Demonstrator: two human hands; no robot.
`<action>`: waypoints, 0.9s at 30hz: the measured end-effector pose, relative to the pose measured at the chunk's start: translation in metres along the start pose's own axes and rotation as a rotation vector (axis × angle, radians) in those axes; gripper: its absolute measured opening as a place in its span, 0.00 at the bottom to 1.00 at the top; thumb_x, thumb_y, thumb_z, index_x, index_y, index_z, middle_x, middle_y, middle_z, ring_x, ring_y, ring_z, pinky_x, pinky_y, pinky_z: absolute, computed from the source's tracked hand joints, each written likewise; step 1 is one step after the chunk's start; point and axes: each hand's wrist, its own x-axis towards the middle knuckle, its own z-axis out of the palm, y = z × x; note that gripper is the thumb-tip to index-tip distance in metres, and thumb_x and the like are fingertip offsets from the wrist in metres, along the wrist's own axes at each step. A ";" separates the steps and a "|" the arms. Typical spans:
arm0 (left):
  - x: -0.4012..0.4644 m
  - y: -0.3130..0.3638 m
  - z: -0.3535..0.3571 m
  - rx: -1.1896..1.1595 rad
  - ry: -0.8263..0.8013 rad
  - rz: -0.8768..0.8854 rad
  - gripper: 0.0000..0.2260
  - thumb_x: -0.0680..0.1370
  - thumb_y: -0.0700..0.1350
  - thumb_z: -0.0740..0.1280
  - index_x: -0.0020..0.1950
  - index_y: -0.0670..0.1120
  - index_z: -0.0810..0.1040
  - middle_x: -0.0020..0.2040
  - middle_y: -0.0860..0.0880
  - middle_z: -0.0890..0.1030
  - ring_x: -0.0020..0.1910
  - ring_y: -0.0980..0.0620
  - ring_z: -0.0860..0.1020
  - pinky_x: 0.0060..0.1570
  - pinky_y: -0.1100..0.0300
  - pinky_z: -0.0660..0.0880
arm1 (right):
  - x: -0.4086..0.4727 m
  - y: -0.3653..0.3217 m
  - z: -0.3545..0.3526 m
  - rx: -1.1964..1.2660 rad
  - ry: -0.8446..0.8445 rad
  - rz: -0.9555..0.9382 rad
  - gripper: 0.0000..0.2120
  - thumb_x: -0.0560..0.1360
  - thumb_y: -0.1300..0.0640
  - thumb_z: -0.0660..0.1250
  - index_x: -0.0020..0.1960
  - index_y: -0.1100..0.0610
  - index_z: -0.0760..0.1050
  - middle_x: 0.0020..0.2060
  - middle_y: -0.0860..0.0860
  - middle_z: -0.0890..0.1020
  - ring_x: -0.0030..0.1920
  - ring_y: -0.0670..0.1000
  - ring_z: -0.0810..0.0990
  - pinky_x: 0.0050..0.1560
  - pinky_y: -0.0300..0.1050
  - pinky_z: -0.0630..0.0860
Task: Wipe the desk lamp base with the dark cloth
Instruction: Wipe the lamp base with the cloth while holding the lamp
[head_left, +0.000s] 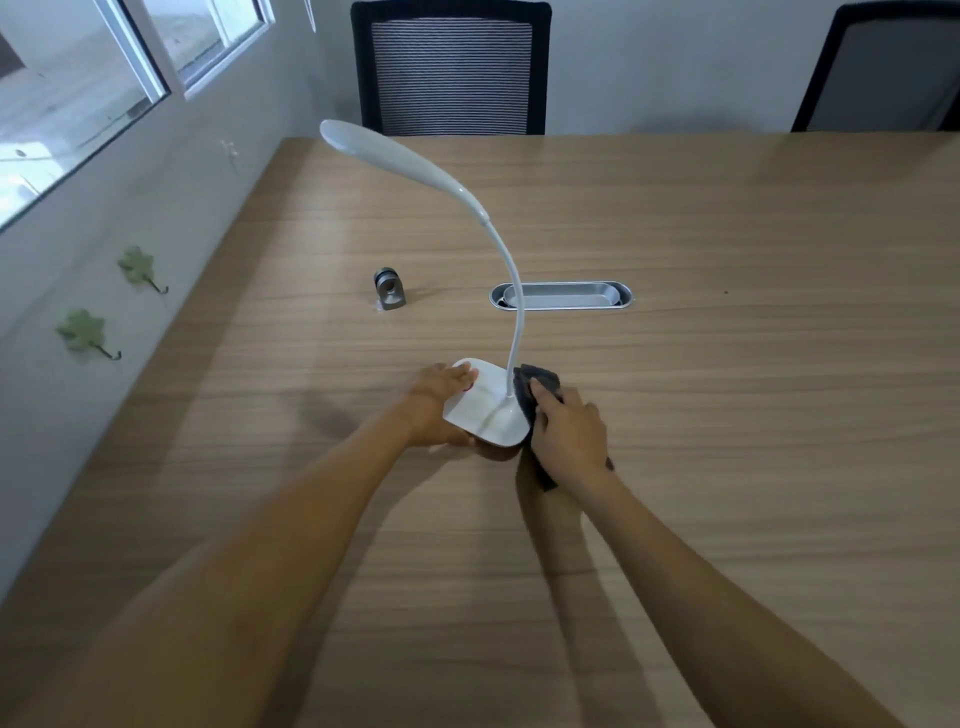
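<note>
A white desk lamp stands on the wooden table; its flat base (485, 408) is tilted, with the near edge raised off the wood. A thin gooseneck rises from the base to the long head (384, 156), which leans far left. My left hand (439, 402) grips the base's left side, fingers lying over its top edge. My right hand (569, 434) presses the dark grey cloth (535, 387) against the base's right side, next to the neck. Part of the cloth hangs out under my right wrist.
A small grey metal holder (388, 291) stands on the table (727, 415) behind and left of the lamp. A silver oval cable tray (563, 296) is set into the tabletop behind the neck. Two black mesh chairs (451, 67) stand at the far edge. A wall with windows runs along the left.
</note>
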 end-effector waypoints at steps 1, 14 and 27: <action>0.000 -0.001 0.002 -0.023 0.017 -0.002 0.44 0.67 0.53 0.77 0.77 0.46 0.59 0.79 0.49 0.57 0.79 0.48 0.54 0.76 0.60 0.47 | -0.014 -0.005 0.005 0.011 0.037 0.014 0.22 0.78 0.58 0.55 0.72 0.50 0.64 0.65 0.60 0.72 0.52 0.65 0.73 0.53 0.54 0.71; -0.004 0.020 -0.009 0.159 0.036 -0.025 0.33 0.66 0.65 0.72 0.66 0.49 0.76 0.61 0.43 0.76 0.64 0.44 0.71 0.62 0.53 0.71 | 0.010 -0.004 -0.013 -0.070 -0.044 0.111 0.25 0.77 0.59 0.54 0.73 0.48 0.61 0.66 0.58 0.69 0.59 0.64 0.69 0.60 0.56 0.68; -0.006 0.011 -0.015 0.073 -0.098 0.086 0.38 0.76 0.56 0.67 0.79 0.47 0.52 0.80 0.49 0.53 0.79 0.49 0.50 0.76 0.56 0.48 | 0.020 0.005 -0.009 -0.007 -0.063 0.010 0.23 0.79 0.56 0.53 0.73 0.45 0.61 0.69 0.54 0.68 0.59 0.64 0.68 0.61 0.56 0.68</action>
